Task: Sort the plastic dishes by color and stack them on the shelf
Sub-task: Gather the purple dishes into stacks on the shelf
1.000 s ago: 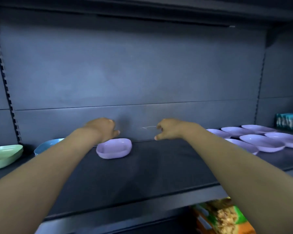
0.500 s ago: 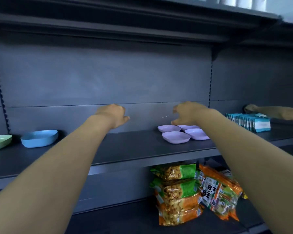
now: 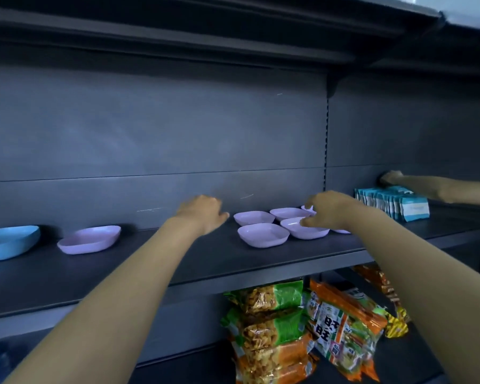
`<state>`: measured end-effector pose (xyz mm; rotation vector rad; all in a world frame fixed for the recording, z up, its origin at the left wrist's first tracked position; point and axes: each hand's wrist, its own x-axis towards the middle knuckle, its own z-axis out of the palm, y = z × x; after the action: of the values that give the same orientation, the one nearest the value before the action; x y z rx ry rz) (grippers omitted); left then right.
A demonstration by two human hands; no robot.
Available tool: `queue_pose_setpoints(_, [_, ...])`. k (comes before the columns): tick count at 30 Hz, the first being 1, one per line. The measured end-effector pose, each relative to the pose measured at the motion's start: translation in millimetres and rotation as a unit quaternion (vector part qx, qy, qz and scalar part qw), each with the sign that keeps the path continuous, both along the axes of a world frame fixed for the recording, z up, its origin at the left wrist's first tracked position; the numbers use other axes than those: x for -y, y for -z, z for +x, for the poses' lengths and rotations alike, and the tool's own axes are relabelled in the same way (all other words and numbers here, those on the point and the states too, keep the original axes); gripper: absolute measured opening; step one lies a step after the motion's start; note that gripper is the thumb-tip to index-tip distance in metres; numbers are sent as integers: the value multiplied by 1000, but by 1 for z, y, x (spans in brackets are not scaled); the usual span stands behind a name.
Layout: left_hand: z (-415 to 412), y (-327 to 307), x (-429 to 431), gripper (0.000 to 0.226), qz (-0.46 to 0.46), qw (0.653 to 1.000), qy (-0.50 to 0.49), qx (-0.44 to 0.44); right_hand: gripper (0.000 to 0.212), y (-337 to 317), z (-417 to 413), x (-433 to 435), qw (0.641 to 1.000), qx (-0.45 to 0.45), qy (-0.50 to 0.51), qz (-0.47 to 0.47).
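Head view: your left hand (image 3: 204,214) hovers empty, fingers loosely curled, just at 9 o'clock of the cluster of lilac dishes (image 3: 263,235) on the shelf (image 3: 211,261). Your right hand (image 3: 326,210) reaches over the cluster, fingertips (image 3: 304,222) at the rim of one lilac dish (image 3: 305,230); whether it grips yet, you cannot tell. A lone lilac dish (image 3: 90,239) and a blue dish (image 3: 9,242) sit well off at 9 o'clock. These shallow plastic dishes look light, stiff and smooth, so pinch a rim edge.

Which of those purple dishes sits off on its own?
The purple dish on the left, beside the blue dish. The other purple ones cluster together on the right, by the right hand.
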<state>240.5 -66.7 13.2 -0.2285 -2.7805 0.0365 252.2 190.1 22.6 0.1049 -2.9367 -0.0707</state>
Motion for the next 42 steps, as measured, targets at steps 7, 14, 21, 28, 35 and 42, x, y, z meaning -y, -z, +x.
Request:
queue_pose_setpoints(7, [-85,21,-24,34,30,999,28,7,42,20,-85,-35,1000,9,3,1])
queue_pose_setpoints(14, [-140,53,-45,30,68,996,31,50,38,38,-146,-65,999,23,11,-36])
queue_pose_setpoints(21, [-157,71,-53,34,154,983,6,97,32,58,-197,-85,999,33,14,-37])
queue_pose_setpoints(28, [-169,74,-60,31,334,923,-65,178,38,75,-247,-100,995,46,53,-64])
queue_pose_setpoints(35, [-169,80,-65,36,444,865,-126,196,35,74,-261,-109,995,56,59,-64])
queue_pose_setpoints(42, [-158,78,-67,29,491,843,-137,169,21,82,-270,-125,969,78,5,-236])
